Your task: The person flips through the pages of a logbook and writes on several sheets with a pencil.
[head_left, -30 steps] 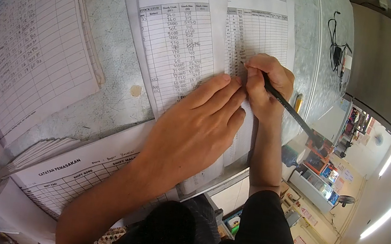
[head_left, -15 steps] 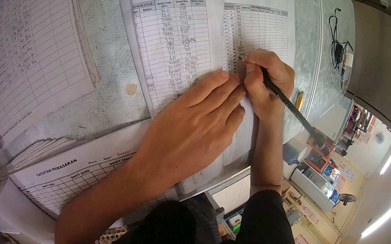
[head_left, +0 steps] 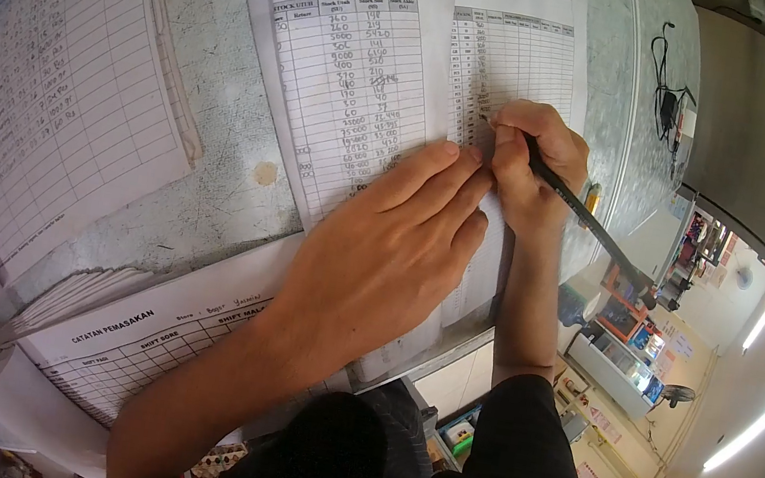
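Note:
My right hand (head_left: 543,169) grips a dark pencil (head_left: 592,226), its tip touching a printed stock form (head_left: 527,63) beside a narrow column of handwritten figures. The pencil's back end points down and to the right. Palm down, my left hand (head_left: 392,241) lies with its fingers stretched out over the fold between that form and the neighbouring stock sheet (head_left: 354,67). Its fingertips rest close to my right hand. Columns of handwritten numbers fill the left sheet, and my left hand covers the lower part of both pages.
Another handwritten ledger (head_left: 58,92) lies at the left on the scratched metal table (head_left: 226,97). A gridded sheet (head_left: 160,334) is under my left forearm. A black cable (head_left: 666,98) and a small yellow object (head_left: 593,196) are at the right. Farther off stands a fan (head_left: 676,394).
The view has shifted slightly, so papers and hands appear a little farther right. My right hand keeps its grip on the pencil, and my left hand stays flat on the sheets.

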The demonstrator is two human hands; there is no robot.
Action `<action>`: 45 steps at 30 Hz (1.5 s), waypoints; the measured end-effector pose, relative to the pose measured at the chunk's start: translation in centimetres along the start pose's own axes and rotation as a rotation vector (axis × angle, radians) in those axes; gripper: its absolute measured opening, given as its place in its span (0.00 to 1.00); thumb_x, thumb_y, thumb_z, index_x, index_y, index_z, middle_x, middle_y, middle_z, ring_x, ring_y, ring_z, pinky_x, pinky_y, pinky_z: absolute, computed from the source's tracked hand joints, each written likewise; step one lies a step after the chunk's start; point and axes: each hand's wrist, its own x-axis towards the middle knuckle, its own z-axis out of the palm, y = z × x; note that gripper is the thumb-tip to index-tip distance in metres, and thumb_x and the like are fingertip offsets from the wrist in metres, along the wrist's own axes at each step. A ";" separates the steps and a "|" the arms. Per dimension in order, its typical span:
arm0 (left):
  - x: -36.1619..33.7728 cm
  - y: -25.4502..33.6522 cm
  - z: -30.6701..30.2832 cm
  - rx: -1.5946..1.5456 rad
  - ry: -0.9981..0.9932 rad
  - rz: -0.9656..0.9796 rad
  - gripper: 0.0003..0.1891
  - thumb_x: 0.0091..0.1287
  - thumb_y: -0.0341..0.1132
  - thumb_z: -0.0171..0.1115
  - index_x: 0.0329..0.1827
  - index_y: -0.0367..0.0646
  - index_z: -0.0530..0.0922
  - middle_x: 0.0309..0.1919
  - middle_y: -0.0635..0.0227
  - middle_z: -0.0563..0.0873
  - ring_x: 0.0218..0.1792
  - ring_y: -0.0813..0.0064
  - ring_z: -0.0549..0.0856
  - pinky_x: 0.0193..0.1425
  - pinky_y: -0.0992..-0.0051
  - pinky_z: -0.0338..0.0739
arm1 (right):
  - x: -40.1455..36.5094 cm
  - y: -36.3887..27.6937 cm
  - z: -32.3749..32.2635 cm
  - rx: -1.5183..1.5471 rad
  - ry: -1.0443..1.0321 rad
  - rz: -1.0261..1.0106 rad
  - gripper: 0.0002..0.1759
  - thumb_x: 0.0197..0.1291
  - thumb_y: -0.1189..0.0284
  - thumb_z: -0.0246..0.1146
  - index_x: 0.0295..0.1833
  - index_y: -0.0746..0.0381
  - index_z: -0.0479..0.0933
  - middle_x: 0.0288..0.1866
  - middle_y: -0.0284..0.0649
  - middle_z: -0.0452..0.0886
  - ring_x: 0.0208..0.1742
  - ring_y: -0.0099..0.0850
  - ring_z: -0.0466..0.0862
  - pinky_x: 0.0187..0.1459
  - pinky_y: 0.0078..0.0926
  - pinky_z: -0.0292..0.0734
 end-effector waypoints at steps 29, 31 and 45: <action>-0.2 0.0 -0.1 0.006 -0.017 -0.007 0.14 0.54 0.33 0.66 0.43 0.40 0.84 0.52 0.59 0.84 0.61 0.69 0.77 0.73 0.67 0.58 | -0.1 -0.2 0.0 -0.068 0.010 0.012 0.05 0.47 0.80 0.60 0.32 0.65 0.76 0.20 0.37 0.74 0.19 0.26 0.74 0.23 0.21 0.68; -0.2 0.0 -0.2 0.023 -0.022 -0.005 0.14 0.53 0.33 0.66 0.43 0.40 0.83 0.53 0.60 0.84 0.61 0.69 0.76 0.73 0.67 0.58 | 0.0 -0.3 -0.1 -0.071 0.001 0.029 0.05 0.47 0.80 0.60 0.32 0.66 0.76 0.20 0.37 0.74 0.20 0.26 0.74 0.23 0.21 0.69; 0.1 0.1 0.0 0.073 0.004 0.012 0.12 0.54 0.33 0.64 0.41 0.41 0.82 0.54 0.61 0.83 0.60 0.71 0.77 0.71 0.69 0.60 | -0.6 1.0 -0.4 0.484 0.395 0.134 0.03 0.56 0.82 0.51 0.34 0.67 0.71 0.24 0.38 0.75 0.19 0.17 0.66 0.19 0.13 0.58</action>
